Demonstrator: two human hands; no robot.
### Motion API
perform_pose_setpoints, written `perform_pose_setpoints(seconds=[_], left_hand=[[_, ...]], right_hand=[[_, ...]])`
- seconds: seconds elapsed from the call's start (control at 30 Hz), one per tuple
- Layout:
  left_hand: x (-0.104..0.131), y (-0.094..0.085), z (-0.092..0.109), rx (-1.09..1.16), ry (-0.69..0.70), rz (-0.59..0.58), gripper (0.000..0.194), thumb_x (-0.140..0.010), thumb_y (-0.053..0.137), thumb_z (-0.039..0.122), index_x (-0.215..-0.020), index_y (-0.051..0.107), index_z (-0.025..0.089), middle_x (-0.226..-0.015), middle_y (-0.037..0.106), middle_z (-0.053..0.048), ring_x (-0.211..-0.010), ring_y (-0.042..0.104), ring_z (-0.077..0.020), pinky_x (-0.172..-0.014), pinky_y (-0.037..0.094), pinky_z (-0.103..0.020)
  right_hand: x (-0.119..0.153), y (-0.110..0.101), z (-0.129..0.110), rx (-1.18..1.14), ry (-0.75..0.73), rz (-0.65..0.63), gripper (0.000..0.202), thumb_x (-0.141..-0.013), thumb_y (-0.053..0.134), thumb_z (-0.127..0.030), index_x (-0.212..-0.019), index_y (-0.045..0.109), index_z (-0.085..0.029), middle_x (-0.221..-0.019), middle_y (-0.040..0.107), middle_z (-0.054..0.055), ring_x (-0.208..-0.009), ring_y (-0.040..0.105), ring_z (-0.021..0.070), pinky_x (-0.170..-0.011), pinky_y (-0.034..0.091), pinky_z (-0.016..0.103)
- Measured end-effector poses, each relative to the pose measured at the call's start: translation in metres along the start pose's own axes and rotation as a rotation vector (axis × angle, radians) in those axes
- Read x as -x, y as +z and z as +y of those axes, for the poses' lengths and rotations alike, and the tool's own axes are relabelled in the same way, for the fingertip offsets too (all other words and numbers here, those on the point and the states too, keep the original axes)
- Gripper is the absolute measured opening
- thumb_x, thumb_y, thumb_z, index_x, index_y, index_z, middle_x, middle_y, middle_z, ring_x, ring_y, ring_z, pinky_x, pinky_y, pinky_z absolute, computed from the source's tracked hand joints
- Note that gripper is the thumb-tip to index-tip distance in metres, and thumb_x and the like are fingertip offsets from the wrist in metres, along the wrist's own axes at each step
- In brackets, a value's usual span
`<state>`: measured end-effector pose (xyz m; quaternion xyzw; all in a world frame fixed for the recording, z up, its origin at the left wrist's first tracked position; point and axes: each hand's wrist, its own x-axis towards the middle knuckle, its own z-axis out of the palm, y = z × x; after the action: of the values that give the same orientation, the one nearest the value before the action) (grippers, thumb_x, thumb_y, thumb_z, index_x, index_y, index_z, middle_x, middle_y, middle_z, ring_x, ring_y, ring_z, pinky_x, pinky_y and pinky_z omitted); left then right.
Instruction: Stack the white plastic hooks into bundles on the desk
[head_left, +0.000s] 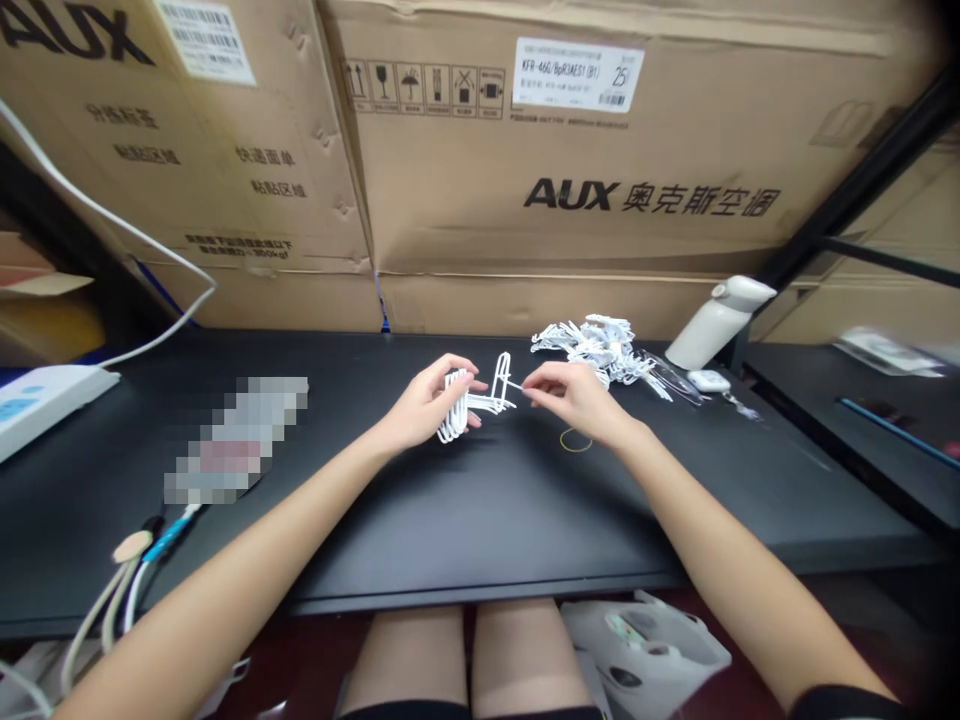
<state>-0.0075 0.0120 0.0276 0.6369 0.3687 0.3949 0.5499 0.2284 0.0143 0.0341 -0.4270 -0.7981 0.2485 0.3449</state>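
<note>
My left hand (435, 400) is closed around a stack of thin white looped pieces (453, 408) that look like miniature hangers. Another white hanger-like piece (503, 378) stands out between the two hands, its thin end reaching my right hand (566, 392). The right thumb and fingertips pinch that end. Behind and to the right of my right hand lies a tangled pile of similar white hangers (600, 345). A thin yellow rubber band (576, 447) rests on the black tabletop (465, 520) just below the right hand.
Large cardboard boxes (450, 200) stand along the back. A white bottle (712, 325) and a small white fob (709, 381) are at the right. On the left lie a blurred-out flat object (236, 440), cables (120, 590) and a white power strip (52, 405). A plastic bag (652, 650) sits below the table edge.
</note>
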Motion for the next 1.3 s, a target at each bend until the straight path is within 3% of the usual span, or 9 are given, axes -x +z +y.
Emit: perform_pose_setpoints(seconds=[0.3,0.57,0.8,1.0,1.17,1.3], left_hand=[[0.003,0.004,-0.002,-0.033,0.021,-0.029,0.035,-0.085,0.056,0.046,-0.109,0.049,0.02,-0.09,0.069,-0.007,-0.059,0.068,-0.0165,-0.051,0.054,-0.024],[0.005,0.007,0.002,0.022,-0.013,-0.059,0.063,-0.086,0.056,0.045,-0.141,0.03,0.026,-0.109,0.066,-0.014,-0.062,0.07,-0.0177,-0.052,0.056,-0.027],[0.004,0.009,0.004,0.047,-0.043,-0.038,0.045,-0.085,0.057,0.045,-0.121,0.048,0.019,-0.107,0.068,-0.013,-0.06,0.069,-0.0163,-0.05,0.056,-0.025],[0.003,0.008,0.002,0.062,-0.038,-0.021,0.039,-0.084,0.058,0.045,-0.11,0.048,0.019,-0.101,0.069,-0.011,-0.058,0.069,-0.0165,-0.049,0.056,-0.025],[0.002,0.008,0.0,0.083,-0.023,-0.016,0.039,-0.082,0.061,0.044,-0.109,0.047,0.019,-0.099,0.069,-0.01,-0.058,0.069,-0.0175,-0.051,0.057,-0.028],[0.002,0.009,0.001,0.096,-0.02,-0.021,0.039,-0.081,0.063,0.043,-0.108,0.047,0.02,-0.096,0.069,-0.009,-0.059,0.07,-0.0188,-0.054,0.057,-0.03]], right_hand=[[0.004,0.01,-0.009,-0.11,-0.042,-0.134,0.014,-0.082,0.058,-0.025,-0.079,0.069,-0.017,-0.073,0.064,0.004,-0.059,0.06,0.0142,-0.058,0.048,0.027],[0.005,0.012,-0.017,-0.246,0.064,-0.108,0.016,-0.079,0.061,-0.028,-0.081,0.071,-0.016,-0.07,0.065,0.003,-0.053,0.055,0.0116,-0.051,0.045,0.025],[0.003,0.013,-0.017,-0.339,0.15,-0.125,0.021,-0.074,0.065,-0.033,-0.079,0.071,-0.014,-0.066,0.065,0.003,-0.053,0.053,0.0111,-0.048,0.046,0.024],[0.003,0.024,-0.014,-0.457,0.176,-0.094,0.023,-0.075,0.066,-0.037,-0.079,0.068,-0.015,-0.076,0.065,0.004,-0.064,0.058,0.0128,-0.055,0.05,0.024],[0.003,0.036,-0.018,-0.584,0.284,-0.008,0.029,-0.07,0.072,-0.041,-0.076,0.063,-0.014,-0.063,0.059,0.001,-0.056,0.056,0.011,-0.048,0.048,0.023],[0.004,0.039,-0.018,-0.609,0.283,0.012,0.031,-0.069,0.073,-0.042,-0.072,0.059,-0.015,-0.056,0.056,-0.002,-0.048,0.05,0.0084,-0.042,0.042,0.021]])
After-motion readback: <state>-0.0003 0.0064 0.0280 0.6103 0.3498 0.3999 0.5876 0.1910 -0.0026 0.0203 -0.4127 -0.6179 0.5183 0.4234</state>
